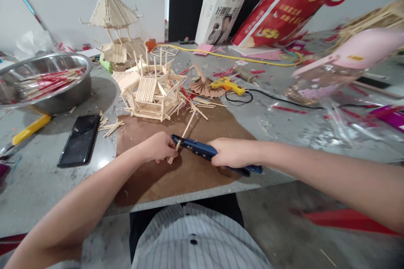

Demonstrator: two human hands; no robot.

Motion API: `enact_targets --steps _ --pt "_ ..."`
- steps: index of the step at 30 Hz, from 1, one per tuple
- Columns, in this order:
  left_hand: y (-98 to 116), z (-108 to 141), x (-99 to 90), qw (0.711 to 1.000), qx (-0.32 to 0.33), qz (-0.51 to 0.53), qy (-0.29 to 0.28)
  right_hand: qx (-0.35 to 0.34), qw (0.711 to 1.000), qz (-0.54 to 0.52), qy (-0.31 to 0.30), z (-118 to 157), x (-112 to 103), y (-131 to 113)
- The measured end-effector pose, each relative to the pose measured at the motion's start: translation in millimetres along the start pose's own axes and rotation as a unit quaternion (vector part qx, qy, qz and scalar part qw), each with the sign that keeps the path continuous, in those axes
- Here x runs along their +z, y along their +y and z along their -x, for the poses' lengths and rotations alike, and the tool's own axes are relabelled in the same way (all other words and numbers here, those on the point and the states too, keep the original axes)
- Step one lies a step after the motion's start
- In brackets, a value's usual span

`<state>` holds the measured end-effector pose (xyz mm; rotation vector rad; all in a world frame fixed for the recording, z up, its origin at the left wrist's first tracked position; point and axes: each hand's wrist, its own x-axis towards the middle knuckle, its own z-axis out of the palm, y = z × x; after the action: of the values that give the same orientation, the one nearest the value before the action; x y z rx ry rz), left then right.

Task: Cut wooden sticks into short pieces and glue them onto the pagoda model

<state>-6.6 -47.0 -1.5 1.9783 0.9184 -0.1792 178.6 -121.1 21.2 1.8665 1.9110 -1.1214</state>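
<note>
Pinched in the fingers of my left hand (163, 147) is a thin wooden stick (188, 124), slanting up and away over the brown paper sheet (148, 183). My right hand (232, 152) is closed round the handles of a blue hand cutter (198, 147), perhaps pliers. Its jaws lie across the stick, just right of my left fingertips; whether they bite into it I cannot tell. Beyond both hands stands a small pavilion model (148, 92) built of wooden sticks. Short cut sticks (111, 127) lie in a loose pile to its left.
At left are a black phone (79, 141), a yellow-handled knife (31, 129) and a steel basin (77, 88) holding red-wrapped sticks. A yellow glue gun (229, 85) with a black cord lies behind the paper. A pink-lidded bottle (328, 76) stands right; a finished-looking stick tower (115, 12) rises behind.
</note>
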Motion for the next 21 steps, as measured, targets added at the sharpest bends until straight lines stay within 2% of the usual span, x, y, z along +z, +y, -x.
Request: enact_targets --steps 6,21 --pt "-1.8 -1.4 -0.2 1.0 0.002 0.001 0.001 0.033 0.999 0.009 0.016 -2.5 3.7 -0.3" --pt "-0.3 -1.6 -1.3 1.0 -0.007 -0.011 -0.005 0.011 0.994 0.054 0.096 -4.8 13.7 4.7"
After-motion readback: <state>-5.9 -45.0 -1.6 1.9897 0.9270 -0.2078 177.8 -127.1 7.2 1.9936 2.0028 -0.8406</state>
